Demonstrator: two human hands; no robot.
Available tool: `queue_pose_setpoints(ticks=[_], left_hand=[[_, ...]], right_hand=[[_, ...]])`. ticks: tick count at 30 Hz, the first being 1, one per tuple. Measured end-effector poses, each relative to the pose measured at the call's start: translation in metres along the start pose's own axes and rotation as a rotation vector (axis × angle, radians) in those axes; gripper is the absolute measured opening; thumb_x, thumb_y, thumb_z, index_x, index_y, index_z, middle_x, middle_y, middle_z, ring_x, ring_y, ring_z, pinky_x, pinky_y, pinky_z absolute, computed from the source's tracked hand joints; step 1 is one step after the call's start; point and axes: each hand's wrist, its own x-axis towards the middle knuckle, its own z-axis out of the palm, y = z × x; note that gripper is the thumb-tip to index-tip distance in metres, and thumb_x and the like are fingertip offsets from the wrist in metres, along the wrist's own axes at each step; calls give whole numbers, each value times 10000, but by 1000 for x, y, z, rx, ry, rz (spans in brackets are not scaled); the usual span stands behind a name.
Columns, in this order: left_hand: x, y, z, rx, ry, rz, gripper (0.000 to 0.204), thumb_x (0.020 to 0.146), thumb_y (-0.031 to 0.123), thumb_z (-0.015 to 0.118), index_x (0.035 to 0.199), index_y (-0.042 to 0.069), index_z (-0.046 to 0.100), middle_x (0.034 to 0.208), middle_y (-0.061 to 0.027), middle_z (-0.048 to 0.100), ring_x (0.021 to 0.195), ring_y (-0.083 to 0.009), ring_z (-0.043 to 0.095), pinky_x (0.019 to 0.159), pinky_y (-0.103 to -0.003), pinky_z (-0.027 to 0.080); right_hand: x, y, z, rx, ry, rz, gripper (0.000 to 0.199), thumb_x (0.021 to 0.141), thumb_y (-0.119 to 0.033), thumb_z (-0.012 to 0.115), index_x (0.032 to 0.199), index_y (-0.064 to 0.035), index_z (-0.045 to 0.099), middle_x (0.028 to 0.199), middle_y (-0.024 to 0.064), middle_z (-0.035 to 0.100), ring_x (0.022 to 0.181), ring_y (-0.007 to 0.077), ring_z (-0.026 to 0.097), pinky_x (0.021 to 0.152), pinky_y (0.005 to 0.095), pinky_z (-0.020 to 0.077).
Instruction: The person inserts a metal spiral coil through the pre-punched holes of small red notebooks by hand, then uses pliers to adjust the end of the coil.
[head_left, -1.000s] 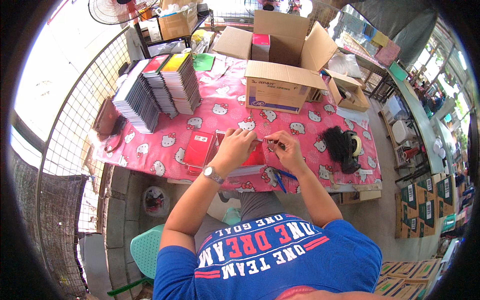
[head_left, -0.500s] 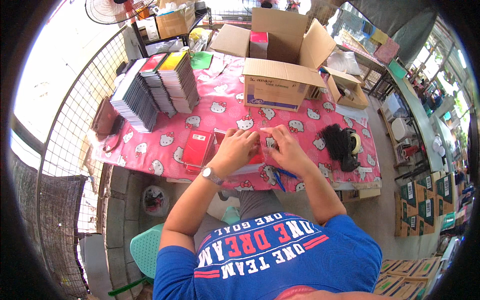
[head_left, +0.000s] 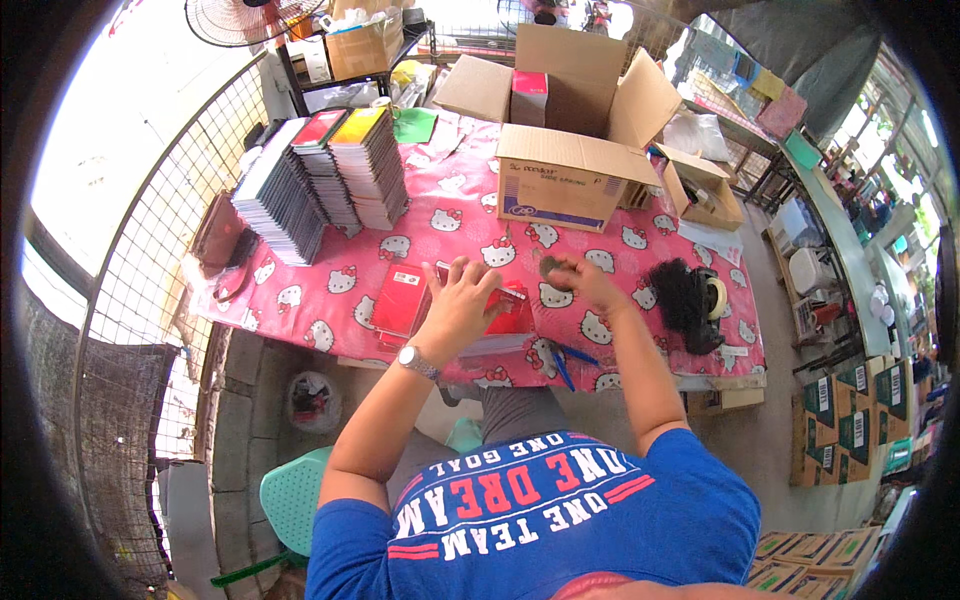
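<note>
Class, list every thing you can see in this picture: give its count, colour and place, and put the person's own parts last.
Red flat packet: one, red, table front, under the left hand.
Red booklets: a small pile, red, left of the packet.
Round tape roll: one, brownish, at the right hand's fingertips.
Stacked thin books: three leaning stacks, mixed covers, table's left end.
Open cardboard box: one, brown, table's far side.
Small cardboard box: one, brown, right of the big box.
Black bundle: one, black, table's right end.
Blue-handled scissors: one, near edge.
Pink patterned tablecloth: one, covers the table.
Left hand: on the packet.
Right hand: at the tape roll.
</note>
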Motion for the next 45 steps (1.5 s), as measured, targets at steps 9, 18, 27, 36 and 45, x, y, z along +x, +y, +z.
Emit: queue_pose_setpoints(ticks=[9, 18, 27, 36, 45], left_hand=[[14, 7, 5, -198, -71, 93, 379, 772, 363, 783, 1027, 123, 638, 1074, -78, 590, 1108, -302, 530, 932, -522, 416], [16, 2, 1, -244, -74, 65, 391, 764, 349, 788, 1025, 103, 632, 1086, -87, 598, 1110, -320, 530, 949, -497, 439], [14, 4, -2, -243, -116, 40, 422, 769, 310, 789, 1070, 81, 603, 1099, -103, 603, 1096, -326, 544, 926, -467, 466], [25, -26, -9, -374, -111, -16, 339, 766, 130, 757, 1062, 50, 612, 1070, -130, 596, 1068, -339, 566, 948, -434, 471], [21, -38, -7, -593, -113, -50, 309, 794, 110, 763, 1047, 11, 615, 978, -167, 649, 915, -302, 653, 821, -378, 522]], right_hand=[[-42, -105, 6, 628, -675, -303, 510, 828, -285, 698, 1189, 68, 624, 1253, 154, 617, 1156, 248, 594, 1043, 388, 435], [-27, -115, 10, -431, -445, -90, 474, 837, -280, 699, 1219, -6, 642, 1331, 127, 553, 1246, 246, 525, 1057, 388, 403], [-28, -110, 16, 330, -595, -249, 512, 816, -284, 715, 1236, -7, 622, 1290, 96, 582, 1228, 229, 525, 1079, 350, 358], [-5, -121, 24, 186, -587, -158, 433, 820, -232, 689, 1196, -23, 643, 1254, 93, 604, 1191, 197, 546, 1054, 321, 393], [5, -114, 34, 599, -649, -211, 488, 823, -262, 692, 1244, -29, 619, 1169, 75, 642, 1134, 177, 587, 992, 308, 454]])
